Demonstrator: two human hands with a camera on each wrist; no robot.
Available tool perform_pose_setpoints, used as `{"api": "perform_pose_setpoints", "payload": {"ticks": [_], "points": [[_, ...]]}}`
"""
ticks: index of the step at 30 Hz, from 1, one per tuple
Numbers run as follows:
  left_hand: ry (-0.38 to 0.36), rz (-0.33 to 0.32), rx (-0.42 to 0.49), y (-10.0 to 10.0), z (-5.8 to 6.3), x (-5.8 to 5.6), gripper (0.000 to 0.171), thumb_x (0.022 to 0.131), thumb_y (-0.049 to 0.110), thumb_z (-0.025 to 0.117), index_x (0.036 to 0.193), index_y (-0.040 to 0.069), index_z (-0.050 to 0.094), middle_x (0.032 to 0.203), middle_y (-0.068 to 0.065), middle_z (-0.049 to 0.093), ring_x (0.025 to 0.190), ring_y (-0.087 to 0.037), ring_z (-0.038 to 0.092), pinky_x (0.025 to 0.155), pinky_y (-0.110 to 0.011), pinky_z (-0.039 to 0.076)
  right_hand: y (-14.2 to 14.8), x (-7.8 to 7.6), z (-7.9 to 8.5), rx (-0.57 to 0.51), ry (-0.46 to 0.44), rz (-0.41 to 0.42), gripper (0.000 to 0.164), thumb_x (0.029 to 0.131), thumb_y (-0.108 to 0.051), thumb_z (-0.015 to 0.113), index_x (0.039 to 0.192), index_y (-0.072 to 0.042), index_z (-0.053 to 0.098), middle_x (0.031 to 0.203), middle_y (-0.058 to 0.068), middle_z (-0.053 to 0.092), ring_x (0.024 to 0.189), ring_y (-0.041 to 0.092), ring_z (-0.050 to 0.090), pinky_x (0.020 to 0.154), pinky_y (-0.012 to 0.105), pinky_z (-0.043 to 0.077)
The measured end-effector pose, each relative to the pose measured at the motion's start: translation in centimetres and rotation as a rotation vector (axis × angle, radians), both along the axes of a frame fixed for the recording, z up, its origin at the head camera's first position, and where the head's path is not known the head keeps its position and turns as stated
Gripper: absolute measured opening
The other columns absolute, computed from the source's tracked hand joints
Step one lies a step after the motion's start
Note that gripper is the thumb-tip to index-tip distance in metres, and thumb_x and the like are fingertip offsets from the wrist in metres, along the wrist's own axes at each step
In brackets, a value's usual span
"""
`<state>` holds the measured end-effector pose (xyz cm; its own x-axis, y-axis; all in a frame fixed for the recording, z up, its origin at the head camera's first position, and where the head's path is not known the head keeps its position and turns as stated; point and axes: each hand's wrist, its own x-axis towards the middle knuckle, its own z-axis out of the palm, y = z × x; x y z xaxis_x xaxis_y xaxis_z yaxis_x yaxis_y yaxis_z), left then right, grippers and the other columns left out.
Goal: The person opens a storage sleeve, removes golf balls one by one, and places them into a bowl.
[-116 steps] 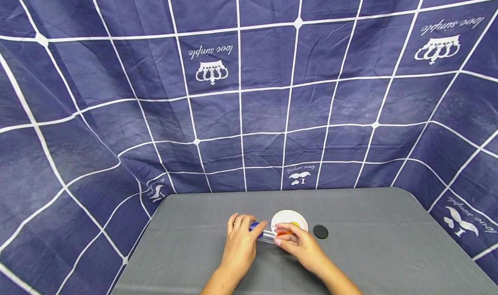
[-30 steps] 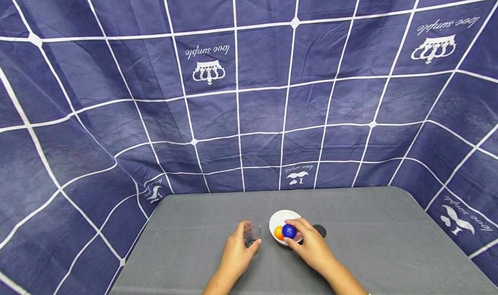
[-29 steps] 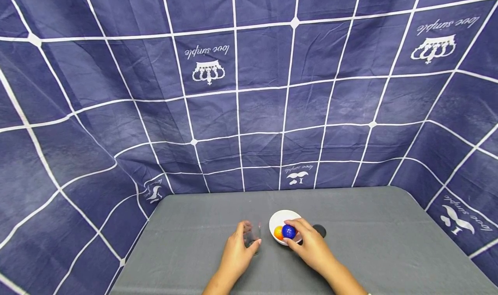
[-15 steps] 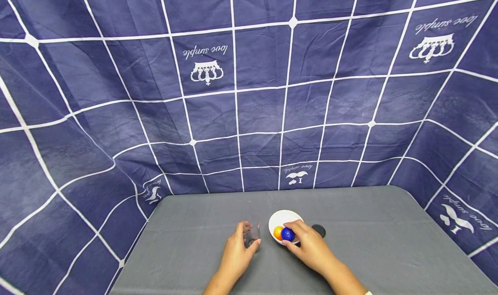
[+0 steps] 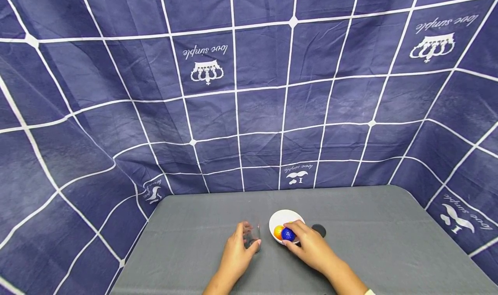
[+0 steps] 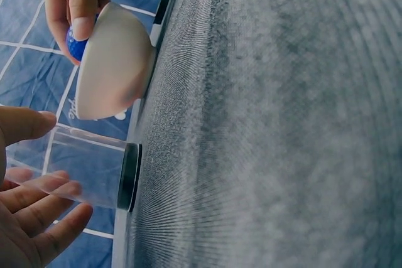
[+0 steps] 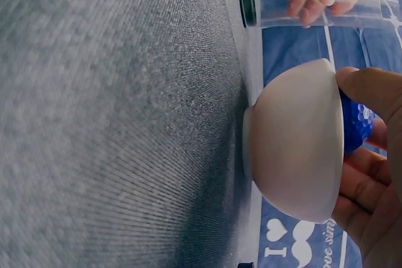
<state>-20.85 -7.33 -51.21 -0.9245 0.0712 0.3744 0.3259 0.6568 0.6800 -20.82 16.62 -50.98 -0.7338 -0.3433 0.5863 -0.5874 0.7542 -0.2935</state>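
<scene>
My left hand (image 5: 238, 251) holds a clear plastic tube (image 5: 254, 232) that stands upright on the grey table. In the left wrist view the thumb lies on one side of the tube, the fingers on the other, and a dark cap (image 6: 130, 177) closes its lower end. No ball shows inside it. A white bowl (image 5: 277, 218) stands to the right of the tube. Over its near rim, my right hand (image 5: 311, 248) pinches a blue golf ball (image 5: 288, 234) between thumb and fingers. An orange ball (image 5: 278, 231) lies in the bowl beside it, and a bit of yellow shows behind.
A round black lid (image 5: 319, 230) lies just right of the bowl, beside the right hand. The grey cloth-covered table (image 5: 210, 213) ends at a blue curtain (image 5: 218, 113) with white grid lines at the back and sides.
Several seconds ago both hands held the tube tilted by the bowl with balls inside; now it stands upright and the right hand has the blue golf ball, lowered slightly over the last second.
</scene>
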Motion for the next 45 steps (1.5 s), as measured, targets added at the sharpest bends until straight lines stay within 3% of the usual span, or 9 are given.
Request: {"api": "perform_pose_setpoints", "payload": {"ticks": [10, 23, 29, 36, 45], "points": [[0.019, -0.007, -0.009, -0.14, 0.02, 0.01, 0.051, 0.079, 0.017, 0.085, 0.12, 0.006, 0.057, 0.112, -0.005, 0.073, 0.098, -0.024, 0.072, 0.081, -0.034, 0.059, 0.02, 0.19, 0.24, 0.024, -0.059, 0.01, 0.028, 0.086, -0.021, 0.078, 0.113, -0.013, 0.071, 0.109, -0.005, 0.068, 0.087, 0.007, 0.066, 0.075, 0.029, 0.056], [0.002, -0.014, -0.003, -0.14, 0.14, -0.17, 0.051, 0.08, 0.018, 0.084, 0.122, 0.005, 0.057, 0.114, -0.007, 0.073, 0.1, -0.025, 0.072, 0.081, -0.033, 0.059, -0.27, 0.13, 0.31, 0.087, -0.007, -0.023, 0.025, 0.086, -0.019, 0.077, 0.11, -0.013, 0.075, 0.109, -0.004, 0.07, 0.101, 0.014, 0.068, 0.089, 0.039, 0.056], [-0.005, -0.02, 0.007, -0.19, 0.1, -0.26, 0.051, 0.08, 0.016, 0.084, 0.122, 0.005, 0.056, 0.116, -0.009, 0.072, 0.101, -0.026, 0.072, 0.082, -0.034, 0.059, -0.27, 0.09, 0.23, 0.067, 0.048, -0.017, 0.023, 0.084, -0.017, 0.078, 0.106, -0.01, 0.076, 0.107, -0.001, 0.071, 0.102, 0.015, 0.065, 0.091, 0.038, 0.055], [-0.01, -0.021, 0.006, -0.19, 0.08, -0.31, 0.053, 0.079, 0.015, 0.085, 0.123, 0.005, 0.056, 0.114, -0.009, 0.072, 0.102, -0.028, 0.072, 0.082, -0.037, 0.06, -0.26, 0.16, 0.08, 0.058, 0.051, -0.014, 0.024, 0.084, -0.017, 0.078, 0.107, -0.009, 0.077, 0.108, 0.001, 0.07, 0.103, 0.016, 0.065, 0.092, 0.038, 0.054], [-0.063, -0.026, 0.025, -0.28, 0.13, -0.23, 0.057, 0.077, 0.011, 0.086, 0.124, 0.003, 0.055, 0.116, -0.011, 0.072, 0.105, -0.031, 0.071, 0.082, -0.038, 0.06, -0.16, 0.25, -0.03, 0.057, 0.09, 0.005, 0.023, 0.082, -0.015, 0.08, 0.105, -0.009, 0.077, 0.107, 0.001, 0.07, 0.102, 0.017, 0.065, 0.091, 0.039, 0.054]]}}
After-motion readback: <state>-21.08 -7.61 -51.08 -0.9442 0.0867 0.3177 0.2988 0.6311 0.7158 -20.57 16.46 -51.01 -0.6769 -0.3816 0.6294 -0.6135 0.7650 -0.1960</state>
